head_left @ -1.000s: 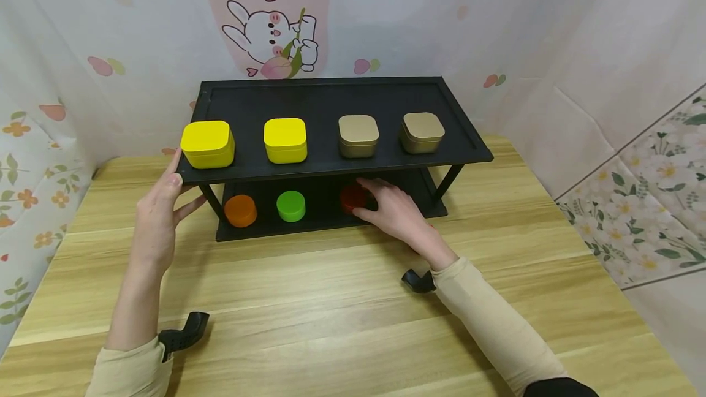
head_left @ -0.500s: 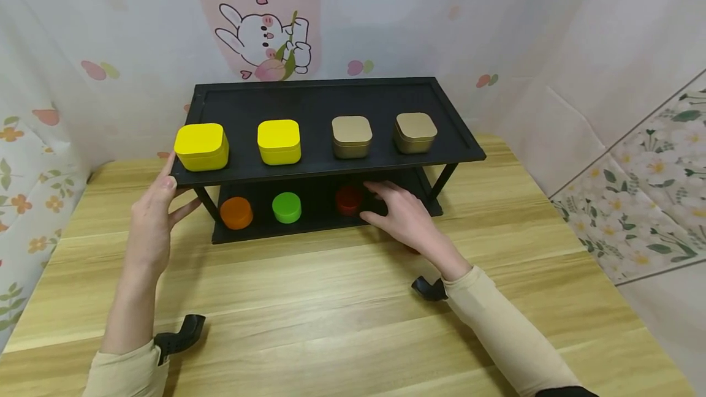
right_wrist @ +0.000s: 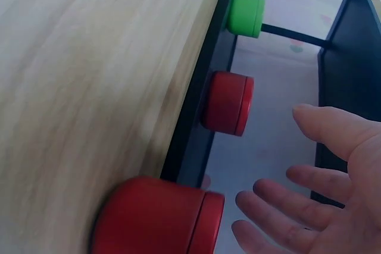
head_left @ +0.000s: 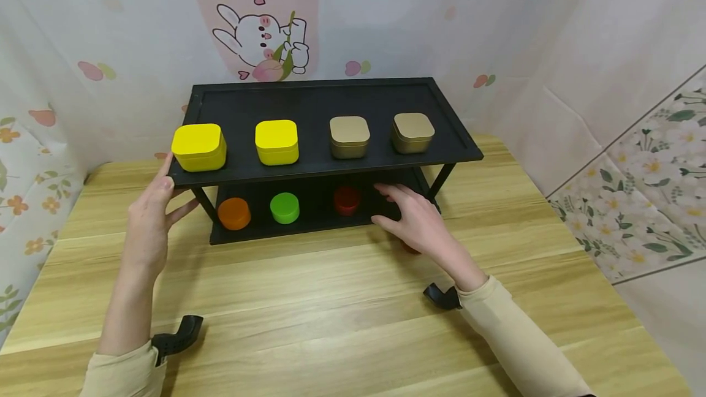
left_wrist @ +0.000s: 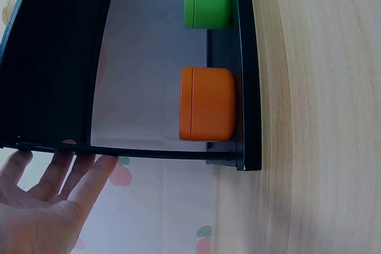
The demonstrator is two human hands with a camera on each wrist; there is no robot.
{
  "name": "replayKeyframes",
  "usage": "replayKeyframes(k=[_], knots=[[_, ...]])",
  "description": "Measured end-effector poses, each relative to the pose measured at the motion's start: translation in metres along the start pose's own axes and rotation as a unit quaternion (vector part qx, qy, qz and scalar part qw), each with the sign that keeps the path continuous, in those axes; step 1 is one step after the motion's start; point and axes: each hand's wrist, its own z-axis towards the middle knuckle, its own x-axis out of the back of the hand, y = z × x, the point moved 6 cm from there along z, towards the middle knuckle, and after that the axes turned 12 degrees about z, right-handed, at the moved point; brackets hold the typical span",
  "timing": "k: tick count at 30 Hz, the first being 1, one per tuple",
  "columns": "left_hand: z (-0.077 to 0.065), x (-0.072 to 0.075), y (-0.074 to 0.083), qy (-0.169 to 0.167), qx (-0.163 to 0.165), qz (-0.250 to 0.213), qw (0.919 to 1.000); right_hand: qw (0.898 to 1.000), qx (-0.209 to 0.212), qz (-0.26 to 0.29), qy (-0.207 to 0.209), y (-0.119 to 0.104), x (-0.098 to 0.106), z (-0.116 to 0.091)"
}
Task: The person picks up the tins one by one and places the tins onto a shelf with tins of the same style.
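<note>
A black two-tier shelf (head_left: pixel 314 100) stands on the table. My left hand (head_left: pixel 148 222) touches the left end of its upper tier, the straight fingers (left_wrist: pixel 89 185) meeting the edge in the left wrist view. A round red tin (head_left: pixel 347 200) sits on the lower tier, with a green tin (head_left: pixel 284 207) and an orange tin (head_left: pixel 234 213) to its left. To the right of the red tin, my right hand (head_left: pixel 416 219) has its fingers spread, holding nothing. Another red tin (right_wrist: pixel 161 218) stands on the table in front of the shelf, mostly hidden under this hand in the head view.
On the upper tier, two yellow square tins (head_left: pixel 199 147) (head_left: pixel 277 142) and two gold ones (head_left: pixel 350 137) (head_left: pixel 413 133) stand in a row. A printed curtain (head_left: pixel 386 23) hangs behind the shelf. Bare wooden table (head_left: pixel 309 311) extends in front.
My right hand has let go of the red tin on the lower tier and drawn back to the right. The left hand stays at the shelf's end; the head view has shifted slightly.
</note>
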Motion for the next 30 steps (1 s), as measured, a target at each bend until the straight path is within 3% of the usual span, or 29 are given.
replayKeyframes(k=[13, 30], knots=[[0.001, -0.001, 0.000, 0.001, 0.001, 0.006, 1.0000, 1.000, 0.019, -0.015, 0.009, 0.014, 0.012, -0.017], [-0.001, 0.000, 0.000, 0.005, 0.000, 0.001, 1.0000, 0.999, 0.041, -0.004, -0.024, 0.034, 0.032, -0.031]])
